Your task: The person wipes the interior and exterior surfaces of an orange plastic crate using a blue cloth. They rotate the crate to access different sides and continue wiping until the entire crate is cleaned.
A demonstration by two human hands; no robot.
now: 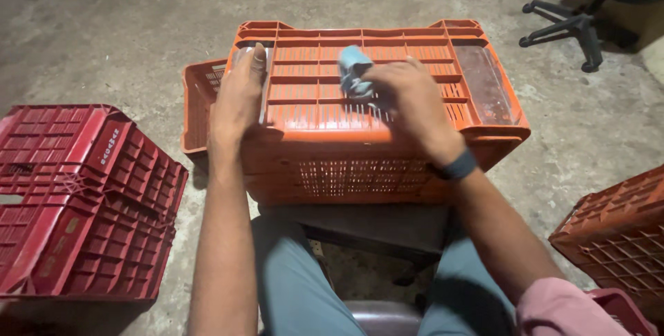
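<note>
An orange plastic crate (387, 94) lies upside down in front of the seated person, its ribbed base facing up, resting on a dark stool (373, 229) between the knees. The left hand (238, 94) lies flat and released on the near left part of that base, fingers stretched toward the far edge, pressing on the crate without gripping anything. The right hand (411, 97) is closed around a small crumpled light-blue cloth (354, 70), which sticks up from the fingers and touches the slatted middle of the crate's base. A dark band (458, 166) circles the right wrist. Behind the crate on the left, part of a second orange crate (200, 94) shows, touching or just beside the first. A dark red crate (83, 198) lies tilted on the concrete floor (124, 39) at the near left, and another reddish crate (619, 232) stands at the near right. The black base of a wheeled chair (567, 28) sits far right.
</note>
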